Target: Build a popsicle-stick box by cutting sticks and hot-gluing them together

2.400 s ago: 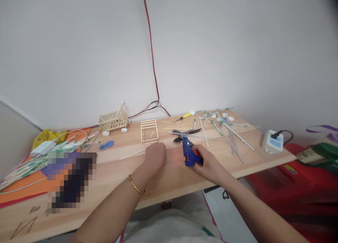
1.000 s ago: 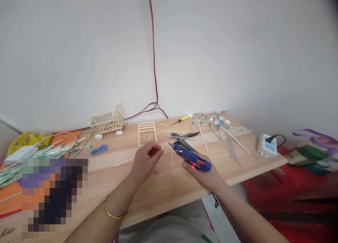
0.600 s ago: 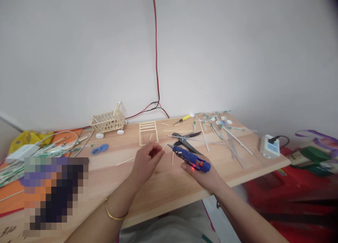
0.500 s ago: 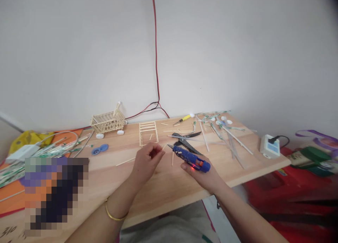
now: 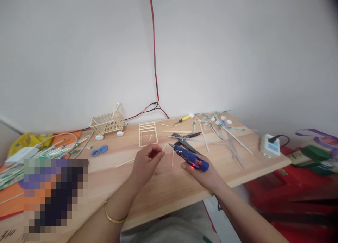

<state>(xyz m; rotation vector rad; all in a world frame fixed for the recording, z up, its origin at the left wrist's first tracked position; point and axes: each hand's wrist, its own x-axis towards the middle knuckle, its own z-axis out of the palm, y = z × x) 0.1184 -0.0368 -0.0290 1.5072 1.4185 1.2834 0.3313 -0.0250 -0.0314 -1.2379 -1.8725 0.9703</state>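
right hand (image 5: 203, 174) gripping glue gun (image 5: 190, 158) | nozzle points at left hand (image 5: 146, 162) | fingertips pinched, contents unclear

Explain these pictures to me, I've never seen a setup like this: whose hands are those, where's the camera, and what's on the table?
There is no machine here. A person wears one camera on the head, looking down at their own two hands. The right hand grips a blue glue gun, its nozzle toward the left hand, whose fingers are curled; anything pinched there is too small to tell. On the wooden table lie black scissors, a stick frame, a small stick cart, a yellow screwdriver and loose sticks.
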